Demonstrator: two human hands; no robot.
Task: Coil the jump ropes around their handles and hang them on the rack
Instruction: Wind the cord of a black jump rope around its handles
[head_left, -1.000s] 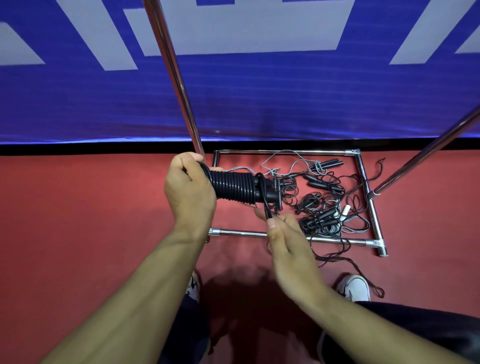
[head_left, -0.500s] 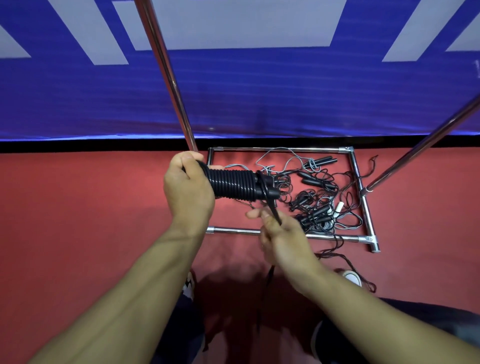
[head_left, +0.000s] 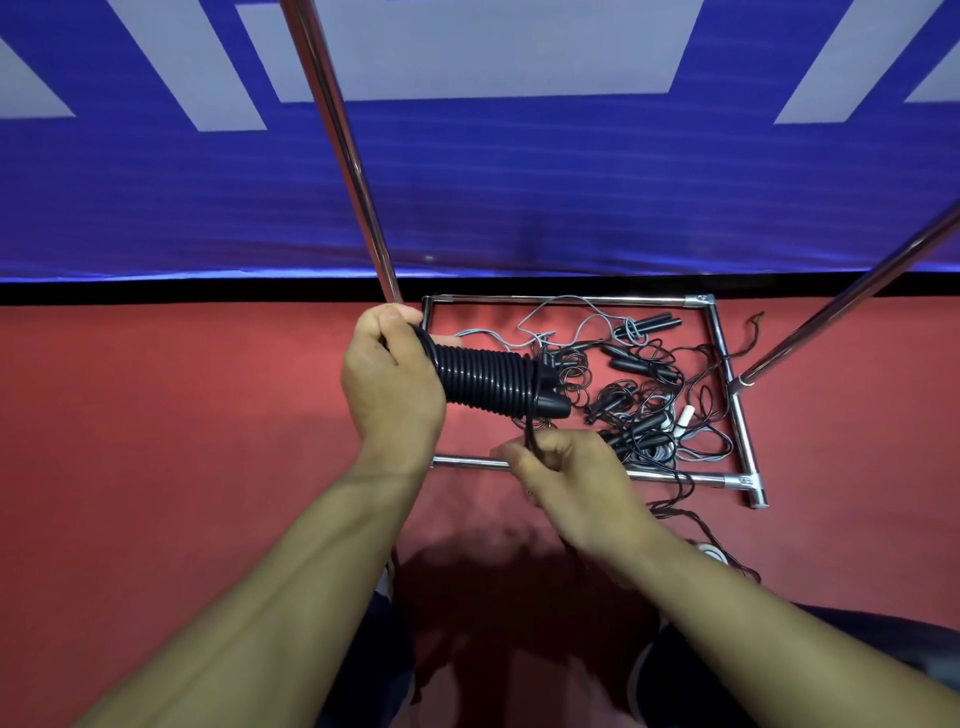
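left hand (head_left: 392, 387) clenches one end of the coiled jump rope (head_left: 485, 382), holding the bundle level above the rack base (head_left: 571, 300) so the turns stay tight. right hand (head_left: 569, 480) pinches the loose cord tail (head_left: 531, 434) just below the coil's far end, likely keeping it taut for a last wrap. past the coil, inside the rack base, a tangle of unwound ropes (head_left: 644, 395) waits. rack upright (head_left: 337, 150) rises behind the left hand.
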